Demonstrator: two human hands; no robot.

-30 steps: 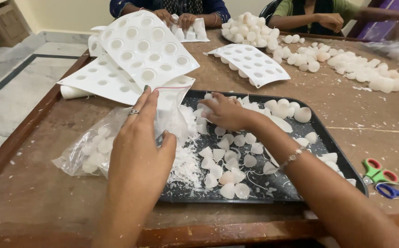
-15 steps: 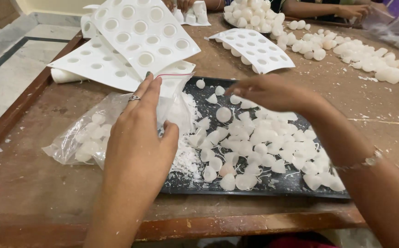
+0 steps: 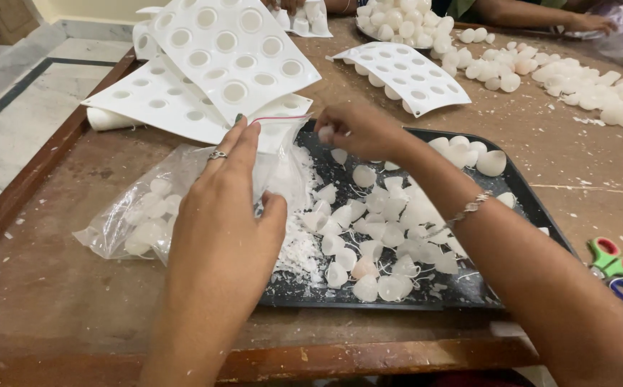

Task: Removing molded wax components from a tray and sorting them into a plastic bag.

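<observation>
Right hand lifted from the tray to the bag mouth

The left hand (image 3: 229, 208) grip pinches the clear bag (image 3: 146, 208) of white pieces open on the worktop (image 3: 53, 308); the right hand (image 3: 358, 129) grip, raised since before, pinches one white piece (image 3: 325, 132) above the black tray (image 3: 469, 287) of pieces.

Bare forearms, no sleeves; ring on left hand (image 3: 218, 215); silver chain bracelet on right wrist.

Scissors (image 3: 616, 269) cut off at right edge; left hand (image 3: 225, 215) hides part of bag (image 3: 139, 215).
</observation>
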